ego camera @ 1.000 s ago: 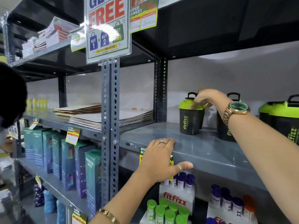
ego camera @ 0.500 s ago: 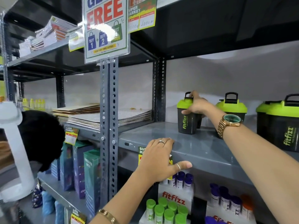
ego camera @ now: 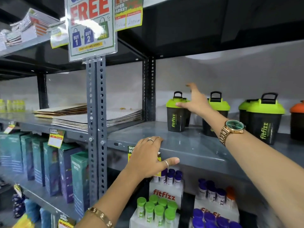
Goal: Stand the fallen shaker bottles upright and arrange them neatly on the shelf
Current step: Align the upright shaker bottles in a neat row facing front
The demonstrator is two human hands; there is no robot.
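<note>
Black Fitfizz shaker bottles with lime lids stand upright on the grey shelf [ego camera: 189, 145]. The leftmost shaker bottle [ego camera: 174, 120] is near the back, with another partly hidden behind it. To the right stand a second bottle [ego camera: 219, 105], a pair [ego camera: 264, 124] and an orange-lidded bottle [ego camera: 297, 119] at the frame edge. My right hand [ego camera: 195, 102] hovers beside the leftmost lid with fingers spread and holds nothing. My left hand [ego camera: 148, 158] grips the shelf's front edge, fingers on top and thumb under the lip.
A "FREE" promo sign [ego camera: 91, 27] hangs on the perforated upright post [ego camera: 96, 129]. Stacked paper sheets [ego camera: 98, 119] lie on the left bay. Below are teal boxes [ego camera: 49, 165], green-capped tubes [ego camera: 156, 209] and a Fitfizz carton [ego camera: 166, 193].
My right hand has let go of the leftmost bottle's lid, risen and opened. The left hand has stayed on the shelf edge. A person's head at the left has left the view.
</note>
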